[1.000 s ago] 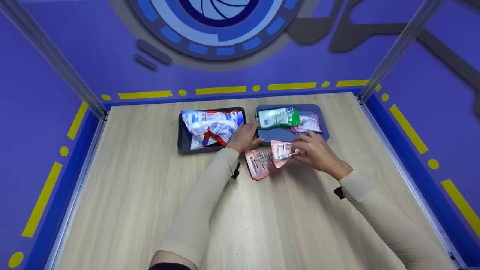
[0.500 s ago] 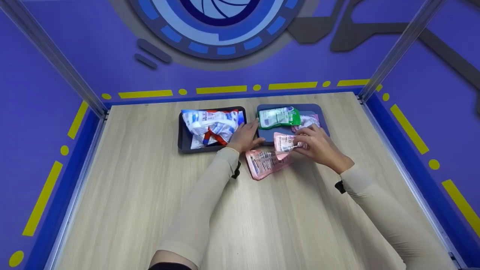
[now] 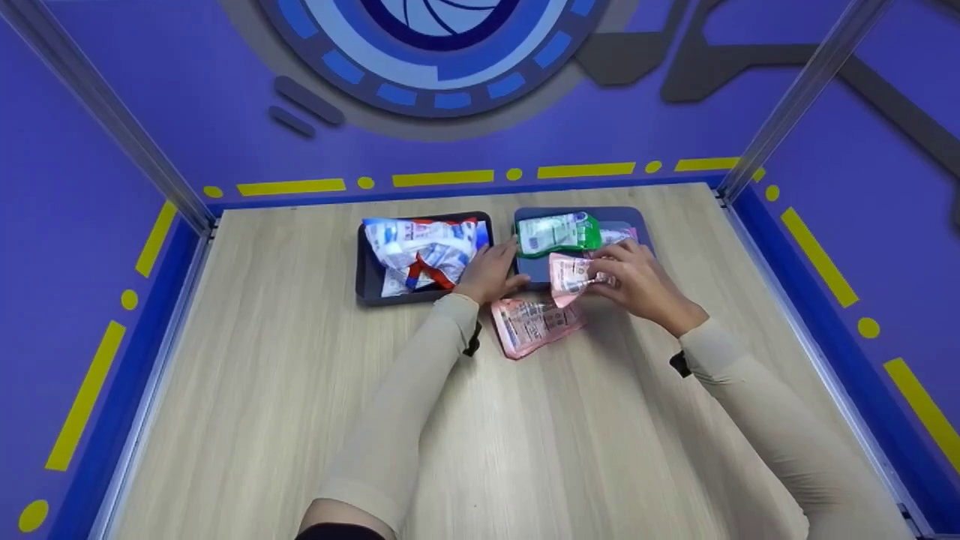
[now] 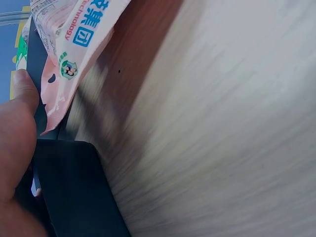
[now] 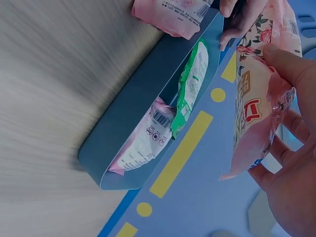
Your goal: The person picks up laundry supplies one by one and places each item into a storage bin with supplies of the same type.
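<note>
My right hand (image 3: 637,281) pinches a pink floral pouch (image 5: 259,98) between thumb and fingers, holding it above the front edge of the blue-grey tray (image 3: 534,269). A second pink pouch (image 3: 534,328) lies on the table just in front of that tray. My left hand (image 3: 487,276) rests at the gap between the two trays, its thumb pointing right along the near rim. Inside the blue-grey tray are a green-and-white pouch (image 3: 555,233) and a pink-and-white pouch (image 5: 145,138), the latter partly hidden by my right hand in the head view.
A black tray (image 3: 367,291) stands to the left, filled with white-and-blue packs (image 3: 420,244) with red parts. Both trays sit near the back of the wooden table (image 3: 300,390). Purple panels (image 3: 480,154) enclose the back and sides.
My right hand has lifted the pink pouch and moved it back, away from the other pink pouch and over the blue-grey tray's front edge. My left hand has stayed still.
</note>
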Motion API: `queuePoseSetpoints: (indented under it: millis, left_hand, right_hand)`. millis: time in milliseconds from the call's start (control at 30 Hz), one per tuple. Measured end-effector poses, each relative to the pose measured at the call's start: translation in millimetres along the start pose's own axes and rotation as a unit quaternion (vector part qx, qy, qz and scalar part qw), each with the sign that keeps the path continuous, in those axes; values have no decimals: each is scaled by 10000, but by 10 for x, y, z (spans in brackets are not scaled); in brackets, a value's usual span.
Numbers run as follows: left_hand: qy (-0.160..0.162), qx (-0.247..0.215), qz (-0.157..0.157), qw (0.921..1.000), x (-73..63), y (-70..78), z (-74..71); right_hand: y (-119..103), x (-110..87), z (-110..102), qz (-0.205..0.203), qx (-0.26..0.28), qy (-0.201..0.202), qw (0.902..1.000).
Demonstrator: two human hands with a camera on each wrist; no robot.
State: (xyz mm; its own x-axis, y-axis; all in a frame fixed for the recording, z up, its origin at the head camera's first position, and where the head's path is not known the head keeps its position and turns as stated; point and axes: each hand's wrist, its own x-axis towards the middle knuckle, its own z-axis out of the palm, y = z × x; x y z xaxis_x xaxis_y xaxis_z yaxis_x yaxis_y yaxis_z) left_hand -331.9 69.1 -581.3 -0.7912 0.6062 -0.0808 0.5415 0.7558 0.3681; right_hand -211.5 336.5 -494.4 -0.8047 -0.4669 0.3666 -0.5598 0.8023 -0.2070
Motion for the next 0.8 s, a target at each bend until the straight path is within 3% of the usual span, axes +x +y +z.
queuePoseSetpoints:
  millis: [800]
  left_hand:
    - [92,-8,35,10000,-10,3,-19]
  right_hand:
    - [111,181,3,309,-156,16,9994]
